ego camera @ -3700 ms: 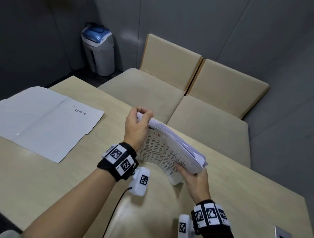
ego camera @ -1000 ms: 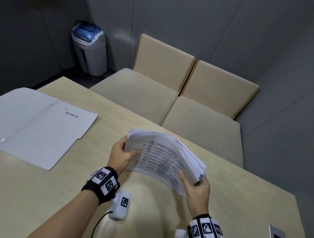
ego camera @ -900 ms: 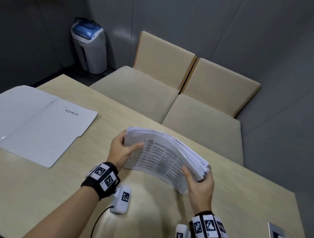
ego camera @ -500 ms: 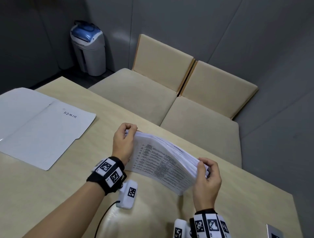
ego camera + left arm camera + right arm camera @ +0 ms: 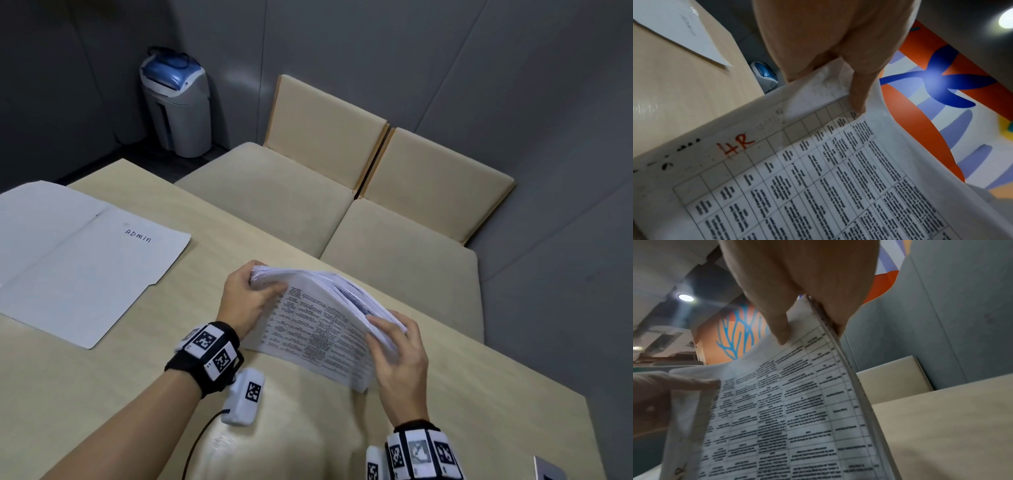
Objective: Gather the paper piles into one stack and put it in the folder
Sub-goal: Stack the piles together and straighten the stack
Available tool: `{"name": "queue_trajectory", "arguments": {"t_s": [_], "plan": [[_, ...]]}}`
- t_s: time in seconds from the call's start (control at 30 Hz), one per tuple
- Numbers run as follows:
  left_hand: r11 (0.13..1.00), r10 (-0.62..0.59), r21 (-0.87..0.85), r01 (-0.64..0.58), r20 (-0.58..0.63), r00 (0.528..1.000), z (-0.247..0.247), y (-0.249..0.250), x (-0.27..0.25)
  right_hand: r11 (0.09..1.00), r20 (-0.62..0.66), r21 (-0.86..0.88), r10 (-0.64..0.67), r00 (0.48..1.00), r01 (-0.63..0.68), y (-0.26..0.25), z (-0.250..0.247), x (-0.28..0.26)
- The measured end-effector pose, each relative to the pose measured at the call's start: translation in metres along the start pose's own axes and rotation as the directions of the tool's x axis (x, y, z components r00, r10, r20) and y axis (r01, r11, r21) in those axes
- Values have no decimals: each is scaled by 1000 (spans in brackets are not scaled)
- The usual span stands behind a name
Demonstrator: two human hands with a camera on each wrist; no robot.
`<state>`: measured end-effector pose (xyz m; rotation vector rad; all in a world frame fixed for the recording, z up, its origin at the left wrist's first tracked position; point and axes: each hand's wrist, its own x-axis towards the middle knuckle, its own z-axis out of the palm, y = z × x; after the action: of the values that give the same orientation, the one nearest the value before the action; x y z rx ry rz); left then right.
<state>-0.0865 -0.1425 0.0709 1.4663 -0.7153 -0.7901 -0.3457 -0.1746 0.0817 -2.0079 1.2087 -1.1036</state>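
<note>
A thick stack of printed paper (image 5: pixel 318 325) stands tilted on its lower edge on the table, bowed over at the top. My left hand (image 5: pixel 251 291) pinches its upper left corner, thumb on the printed face. My right hand (image 5: pixel 394 339) grips the right edge, thumb in front and fingers behind. In the left wrist view the top sheet (image 5: pixel 818 178) carries a table and a red "HR" mark. The right wrist view shows the stack's edge (image 5: pixel 846 369) between thumb and fingers. An open white folder (image 5: pixel 78 260) marked "ADMIN" lies flat at the table's left.
The beige table (image 5: pixel 102 394) runs along two cushioned beige seats (image 5: pixel 342 212) behind it. A white and blue bin (image 5: pixel 178 102) stands in the far left corner. A grey device's corner (image 5: pixel 548 471) shows at the bottom right of the table.
The stack stays tilted between both hands above the table. My left hand shifted its hold at the top left corner, and my right hand moved up the right edge, thumb back on the face.
</note>
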Motion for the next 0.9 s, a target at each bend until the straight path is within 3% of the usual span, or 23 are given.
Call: {"name": "queue_trajectory", "arguments": {"t_s": [0.2, 0.4, 0.6, 0.8, 0.9], "plan": [[994, 14, -113, -9, 43, 999, -9, 8, 4, 997, -96, 78, -11, 995, 19, 1, -2, 9], [989, -25, -146, 31, 46, 999, -22, -4, 6, 999, -65, 45, -13, 998, 16, 3, 1, 9], [985, -71, -153, 79, 58, 996, -24, -6, 14, 990, 140, -136, -5, 990, 24, 21, -4, 11], [981, -121, -144, 131, 77, 990, -18, -11, 21, 989, 122, 5, 147, 982, -149, 20, -4, 17], [976, -123, -168, 135, 78, 989, -18, -13, 22, 984, 62, 78, 156, 986, -160, 24, -1, 17]]}}
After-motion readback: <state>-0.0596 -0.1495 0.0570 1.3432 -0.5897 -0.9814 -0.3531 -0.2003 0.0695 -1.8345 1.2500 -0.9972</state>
